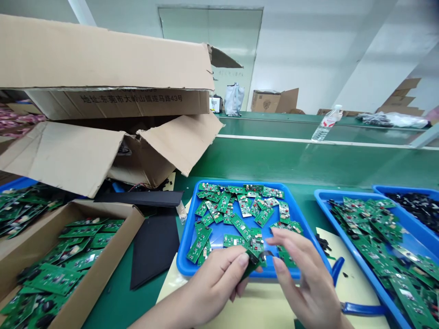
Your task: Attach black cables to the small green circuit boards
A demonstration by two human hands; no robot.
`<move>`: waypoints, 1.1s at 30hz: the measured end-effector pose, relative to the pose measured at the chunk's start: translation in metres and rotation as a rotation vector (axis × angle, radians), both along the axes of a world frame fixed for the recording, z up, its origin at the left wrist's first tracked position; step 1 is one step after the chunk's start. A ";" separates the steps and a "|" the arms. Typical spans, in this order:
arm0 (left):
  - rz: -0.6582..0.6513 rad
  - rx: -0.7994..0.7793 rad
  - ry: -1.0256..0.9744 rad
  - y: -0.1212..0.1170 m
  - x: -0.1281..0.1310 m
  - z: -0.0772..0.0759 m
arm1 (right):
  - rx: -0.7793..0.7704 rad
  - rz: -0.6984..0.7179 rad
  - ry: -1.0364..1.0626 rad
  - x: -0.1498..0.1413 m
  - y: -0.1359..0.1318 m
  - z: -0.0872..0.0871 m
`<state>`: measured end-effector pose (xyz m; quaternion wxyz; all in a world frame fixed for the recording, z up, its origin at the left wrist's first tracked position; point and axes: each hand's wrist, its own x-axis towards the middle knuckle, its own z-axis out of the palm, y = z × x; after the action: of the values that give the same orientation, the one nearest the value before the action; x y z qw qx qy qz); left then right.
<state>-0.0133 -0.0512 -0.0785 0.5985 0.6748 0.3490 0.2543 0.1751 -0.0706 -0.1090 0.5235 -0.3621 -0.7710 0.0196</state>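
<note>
A small green circuit board (252,262) sits tilted at the near edge of the blue plastic tray (183,242), its matte surface studded with tiny components. The left hand (212,285) is curled closed on it, pinching the board between thumb and fingers. The right hand (305,278) is half open, its fingers loosely spread just beside the board; whether they touch it is hard to tell.

Inside the tray, a loose, overlapping heap of flat rectangular green boards (240,227) covers most of the smooth blue floor. Left of the tray stands a corrugated cardboard box (103,274) packed with similar boards (56,279), and stiff black sheets (154,246) lie between them. To the tray's right is a second blue tray (356,260), heaped with more green boards (377,228). Beyond that one, a third blue tray (414,210) holds small black pieces. Blue-handled pliers (363,309) rest just right of the first tray on a cream paper sheet (343,242). Behind the tray, a clear plastic water bottle (325,125) lies tilted on the green workbench (274,160), and a large torn carton (103,55) looms to the left.
</note>
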 end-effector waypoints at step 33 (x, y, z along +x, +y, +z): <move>0.023 0.582 0.186 0.002 -0.002 -0.006 | -0.085 0.034 -0.002 -0.001 -0.002 0.021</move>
<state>-0.0153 -0.0496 -0.0847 0.3427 0.8342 0.3224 0.2876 0.1741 -0.0728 -0.0875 0.5065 -0.3709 -0.7760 0.0608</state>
